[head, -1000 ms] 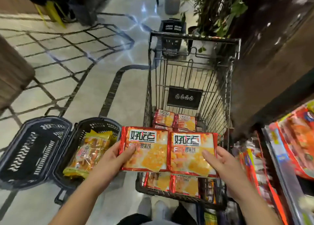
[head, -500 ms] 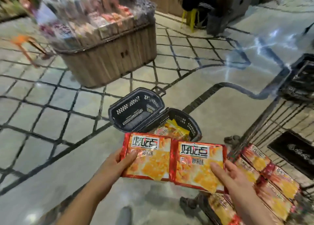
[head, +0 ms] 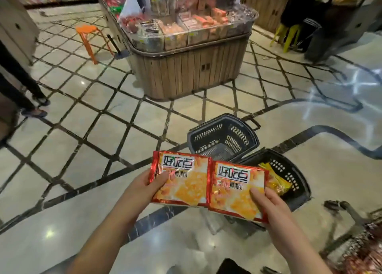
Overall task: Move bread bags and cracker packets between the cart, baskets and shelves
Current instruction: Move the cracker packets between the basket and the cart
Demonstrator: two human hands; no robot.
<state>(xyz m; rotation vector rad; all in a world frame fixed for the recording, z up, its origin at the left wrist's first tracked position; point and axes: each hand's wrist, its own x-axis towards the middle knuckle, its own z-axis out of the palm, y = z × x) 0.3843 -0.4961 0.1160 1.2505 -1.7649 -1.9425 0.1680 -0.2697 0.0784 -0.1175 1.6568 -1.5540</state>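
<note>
Head: empty basket (head: 237, 138), tiled floor (head: 99, 100) (shop, seemingly).

The floor (head: 82, 112) is pale glossy tile crossed by dark diagonal lines, with a curved dark band nearer the camera. Bright ceiling light glints off it at the right (head: 355, 77). A slatted wooden display stand (head: 186, 71) stands in the middle, an orange stool (head: 88, 30) to its left and yellow stools (head: 289, 35) to its right.

The left hand (head: 142, 188) and right hand (head: 270, 203) pinch the outer edges of a joined pair of red-and-orange cracker packets (head: 208, 184) held flat above the tiled floor (head: 82, 149), partly covering an empty dark basket (head: 237, 139) and another basket (head: 289, 168) holding a yellow bread bag (head: 277, 180).
</note>
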